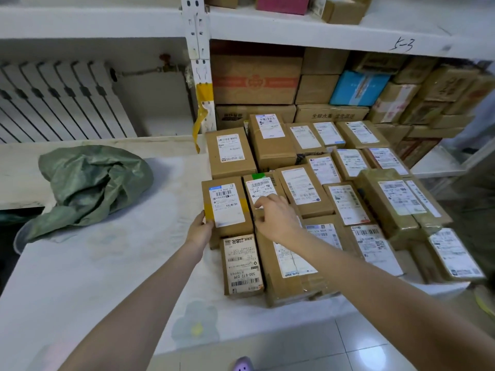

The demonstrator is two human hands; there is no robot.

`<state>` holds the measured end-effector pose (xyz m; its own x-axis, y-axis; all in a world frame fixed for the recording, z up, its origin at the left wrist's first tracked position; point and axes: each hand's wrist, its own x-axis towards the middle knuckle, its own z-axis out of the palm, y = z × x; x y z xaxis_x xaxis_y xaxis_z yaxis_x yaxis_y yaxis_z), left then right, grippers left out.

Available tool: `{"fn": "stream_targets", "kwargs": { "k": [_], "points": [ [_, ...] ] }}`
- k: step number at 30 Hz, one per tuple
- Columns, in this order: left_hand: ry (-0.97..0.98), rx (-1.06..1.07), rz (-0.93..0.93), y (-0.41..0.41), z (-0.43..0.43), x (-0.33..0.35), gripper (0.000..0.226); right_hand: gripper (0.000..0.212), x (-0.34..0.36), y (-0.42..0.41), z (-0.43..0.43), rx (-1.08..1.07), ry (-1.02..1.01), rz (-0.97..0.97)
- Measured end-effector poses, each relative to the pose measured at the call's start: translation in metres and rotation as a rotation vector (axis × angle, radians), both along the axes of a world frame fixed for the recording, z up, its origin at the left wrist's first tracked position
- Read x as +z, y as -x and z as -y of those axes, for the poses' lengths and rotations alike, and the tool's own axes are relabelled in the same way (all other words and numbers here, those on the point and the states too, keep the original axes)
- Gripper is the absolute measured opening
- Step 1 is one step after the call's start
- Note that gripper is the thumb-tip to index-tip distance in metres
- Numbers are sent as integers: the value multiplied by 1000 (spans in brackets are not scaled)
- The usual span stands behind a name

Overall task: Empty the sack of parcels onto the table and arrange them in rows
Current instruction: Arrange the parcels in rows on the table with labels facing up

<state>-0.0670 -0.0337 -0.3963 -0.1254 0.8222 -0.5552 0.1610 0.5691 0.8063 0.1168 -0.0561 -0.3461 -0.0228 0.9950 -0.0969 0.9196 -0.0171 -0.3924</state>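
A crumpled green sack (91, 186) lies flat and slack on the table's left side. Several brown cardboard parcels with white labels stand in rows on the right half of the white table (107, 263). My left hand (201, 228) presses against the left side of a yellow-taped parcel (227, 204) in the leftmost column. My right hand (276, 215) rests on the neighbouring parcel with a green sticker (261, 190), fingers curled over its label and near edge. In front of these lies a small parcel (242, 265) with its label upside down.
A shelf unit (294, 33) behind the table is packed with stacked cartons, one of them blue (359, 88). A white radiator (53, 103) stands at the back left. Tiled floor (321, 352) runs along the table's near edge.
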Motion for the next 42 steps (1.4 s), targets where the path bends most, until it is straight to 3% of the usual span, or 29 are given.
{"fn": "stream_targets", "kwargs": {
  "k": [9,15,22,30,32,34,37,39,42],
  "points": [
    [-69,-161,-156,-2,-9,-1,39,44,-3,-12,-3,-8,119,34],
    [-212,-48,-477,-12,-1,10,54,40,0,-24,-1,-10,79,-94],
    [-378,-135,-430,-50,3,47,46,35,14,-57,4,13,42,-170],
    [-294,-122,-598,-108,61,65,18,35,16,-108,39,102,26,-205],
    [-323,-155,-670,-121,84,66,12,28,18,-125,51,113,42,-150],
    [-330,-294,-757,-130,106,66,22,30,17,-139,65,123,116,-17],
    [-183,-709,-925,-140,131,63,79,71,7,-155,82,254,377,244],
    [-112,-834,-999,-144,145,57,103,93,-4,-161,96,358,448,421],
    [-222,-731,-1102,-147,153,45,88,83,-21,-162,107,374,290,532]
  ]
}}
